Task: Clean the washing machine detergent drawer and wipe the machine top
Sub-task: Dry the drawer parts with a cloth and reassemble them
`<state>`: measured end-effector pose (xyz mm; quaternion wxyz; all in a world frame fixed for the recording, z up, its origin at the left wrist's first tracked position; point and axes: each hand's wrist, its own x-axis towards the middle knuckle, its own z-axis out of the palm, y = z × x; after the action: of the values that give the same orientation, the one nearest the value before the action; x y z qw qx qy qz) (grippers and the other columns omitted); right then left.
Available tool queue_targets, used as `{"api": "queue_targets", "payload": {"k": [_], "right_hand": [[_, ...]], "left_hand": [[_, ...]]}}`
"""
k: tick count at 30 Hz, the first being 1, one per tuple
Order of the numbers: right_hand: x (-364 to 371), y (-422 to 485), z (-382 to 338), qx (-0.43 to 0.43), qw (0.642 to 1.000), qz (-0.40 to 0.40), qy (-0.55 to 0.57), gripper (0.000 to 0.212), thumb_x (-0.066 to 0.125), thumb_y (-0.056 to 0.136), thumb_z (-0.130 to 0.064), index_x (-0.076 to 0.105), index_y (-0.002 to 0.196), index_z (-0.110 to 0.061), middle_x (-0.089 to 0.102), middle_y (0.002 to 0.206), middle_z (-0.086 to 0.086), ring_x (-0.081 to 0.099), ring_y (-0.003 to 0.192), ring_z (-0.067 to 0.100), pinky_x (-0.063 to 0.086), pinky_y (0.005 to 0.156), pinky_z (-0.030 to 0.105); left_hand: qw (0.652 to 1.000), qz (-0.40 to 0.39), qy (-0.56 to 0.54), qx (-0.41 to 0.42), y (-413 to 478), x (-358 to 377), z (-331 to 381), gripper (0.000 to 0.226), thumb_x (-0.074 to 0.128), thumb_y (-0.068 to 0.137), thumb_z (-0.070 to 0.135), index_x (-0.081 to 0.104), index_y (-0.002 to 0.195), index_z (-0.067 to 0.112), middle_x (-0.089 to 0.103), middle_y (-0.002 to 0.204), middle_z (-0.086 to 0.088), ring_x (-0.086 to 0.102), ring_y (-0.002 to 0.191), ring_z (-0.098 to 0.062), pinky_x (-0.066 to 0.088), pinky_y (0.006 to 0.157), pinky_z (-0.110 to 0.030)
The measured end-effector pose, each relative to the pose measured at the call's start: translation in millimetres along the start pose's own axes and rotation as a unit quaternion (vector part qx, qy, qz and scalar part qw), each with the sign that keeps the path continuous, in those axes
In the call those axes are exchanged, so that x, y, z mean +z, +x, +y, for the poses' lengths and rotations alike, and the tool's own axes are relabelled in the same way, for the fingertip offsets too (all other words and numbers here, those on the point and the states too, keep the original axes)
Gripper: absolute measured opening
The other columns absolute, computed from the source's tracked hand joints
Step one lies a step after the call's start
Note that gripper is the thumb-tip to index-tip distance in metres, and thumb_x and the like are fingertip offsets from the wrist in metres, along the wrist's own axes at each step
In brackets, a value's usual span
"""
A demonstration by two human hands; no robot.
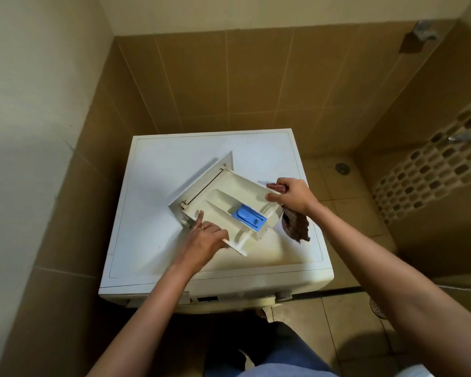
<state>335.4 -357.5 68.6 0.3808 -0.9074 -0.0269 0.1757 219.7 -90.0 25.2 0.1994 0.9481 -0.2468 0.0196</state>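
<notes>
Drawer (229,202) lies slantwise mid-top of the machine (174,159). Your left hand (204,238) grips its near wall, forefinger straight. Your right hand (291,195) clenches the cloth (297,227) at its right end. It looks like light, stiff plastic, likely slick when soapy, so hold the walls, not the blue insert (249,217).

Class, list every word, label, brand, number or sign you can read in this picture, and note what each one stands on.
No text can be read in this view.
On the blue insert of the detergent drawer: moulded marks, too small to read.
On the washing machine front panel: a dark window, too blurred to read.
On the brown cloth: no print shows.
</notes>
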Motion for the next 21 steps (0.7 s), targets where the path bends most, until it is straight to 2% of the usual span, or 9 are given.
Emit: {"api": "queue_targets", "payload": {"k": [2, 4, 6, 8, 10, 12, 15, 18, 21], "right_hand": [[-15.5, 3.0, -13.9, 0.015, 1.000, 0.000, 0.025, 0.042, 0.077, 0.072, -0.031, 0.040, 0.060, -0.014, 0.068, 0.078, -0.012, 0.059, 0.070, 0.009, 0.038, 0.058, 0.023], [-32.7, 6.9, -29.5, 0.038, 0.998, -0.018, 0.038, 0.034, 0.071, 0.076, -0.042, 0.057, 0.066, -0.012, 0.072, 0.091, -0.006, 0.064, 0.086, 0.017, 0.043, 0.067, 0.028], [-50.1, 8.7, -45.5, 0.065, 0.994, -0.042, 0.078, 0.040, 0.058, 0.082, -0.055, 0.072, 0.087, -0.017, 0.071, 0.096, 0.000, 0.066, 0.083, 0.018, 0.047, 0.072, 0.029], [-64.2, 8.0, -59.5, 0.073, 0.982, -0.054, 0.165, 0.045, 0.053, 0.085, -0.058, 0.071, 0.092, -0.016, 0.072, 0.093, 0.005, 0.067, 0.078, 0.019, 0.051, 0.073, 0.029], [-69.7, 9.9, -67.4, 0.059, 0.975, -0.050, 0.208, 0.048, 0.054, 0.087, -0.055, 0.069, 0.096, -0.011, 0.072, 0.094, 0.009, 0.069, 0.080, 0.021, 0.054, 0.076, 0.031], [-65.7, 10.7, -72.7, 0.044, 0.981, -0.047, 0.181, 0.051, 0.054, 0.088, -0.054, 0.070, 0.098, -0.006, 0.073, 0.092, 0.010, 0.069, 0.080, 0.021, 0.055, 0.078, 0.034], [-55.2, 13.0, -73.5, 0.044, 0.976, -0.049, 0.209, 0.053, 0.059, 0.086, -0.053, 0.069, 0.099, -0.002, 0.073, 0.096, 0.016, 0.069, 0.081, 0.026, 0.055, 0.085, 0.040], [-50.3, 11.3, -69.2, 0.064, 0.963, -0.076, 0.249, 0.051, 0.057, 0.087, -0.052, 0.067, 0.099, -0.004, 0.072, 0.099, 0.017, 0.069, 0.087, 0.029, 0.053, 0.091, 0.043], [-29.7, 6.5, -58.3, 0.054, 0.927, -0.063, 0.365, 0.052, 0.050, 0.092, -0.051, 0.061, 0.108, -0.003, 0.068, 0.104, 0.018, 0.066, 0.092, 0.029, 0.051, 0.095, 0.044]], "left_hand": [[0.994, 0.044, -0.095, 0.003, 5.6, -15.6, -3.0, 0.015, 0.079, 0.076, 0.011, 0.070, 0.088, 0.013, 0.066, 0.084, 0.007, 0.062, 0.089, -0.010, 0.013, 0.120, -0.040], [0.975, 0.060, -0.210, -0.042, 11.5, -32.7, -0.8, 0.014, 0.071, 0.084, 0.010, 0.068, 0.097, 0.015, 0.062, 0.096, 0.015, 0.055, 0.103, 0.003, 0.011, 0.120, -0.032], [0.945, 0.056, -0.295, -0.130, 16.4, -47.9, 3.0, 0.017, 0.069, 0.088, 0.014, 0.064, 0.099, 0.027, 0.063, 0.099, 0.021, 0.055, 0.106, 0.001, 0.031, 0.112, -0.033], [0.904, 0.048, -0.383, -0.185, 21.0, -57.6, 2.7, 0.014, 0.068, 0.089, 0.026, 0.063, 0.101, 0.031, 0.066, 0.106, 0.013, 0.060, 0.105, -0.009, 0.045, 0.098, -0.035], [0.860, 0.055, -0.470, -0.192, 23.8, -62.0, 6.3, 0.028, 0.064, 0.086, 0.038, 0.062, 0.107, 0.020, 0.067, 0.107, -0.003, 0.062, 0.100, -0.016, 0.048, 0.091, -0.033], [0.829, 0.077, -0.513, -0.210, 27.3, -59.5, 14.1, 0.043, 0.062, 0.079, 0.047, 0.057, 0.098, 0.008, 0.062, 0.091, -0.003, 0.057, 0.086, -0.011, 0.046, 0.080, -0.025], [0.782, 0.150, -0.542, -0.268, 33.3, -52.0, 31.0, 0.048, 0.061, 0.068, 0.057, 0.047, 0.080, 0.013, 0.050, 0.072, 0.007, 0.048, 0.066, -0.002, 0.040, 0.061, -0.015], [0.701, 0.243, -0.564, -0.363, 40.0, -49.8, 32.6, 0.049, 0.066, 0.062, 0.062, 0.045, 0.073, 0.019, 0.049, 0.071, 0.001, 0.050, 0.061, -0.010, 0.042, 0.052, -0.019], [0.650, 0.269, -0.578, -0.413, 45.6, -55.1, 26.2, 0.035, 0.064, 0.070, 0.050, 0.046, 0.072, 0.020, 0.050, 0.068, 0.000, 0.053, 0.055, -0.013, 0.042, 0.044, -0.016]]}}
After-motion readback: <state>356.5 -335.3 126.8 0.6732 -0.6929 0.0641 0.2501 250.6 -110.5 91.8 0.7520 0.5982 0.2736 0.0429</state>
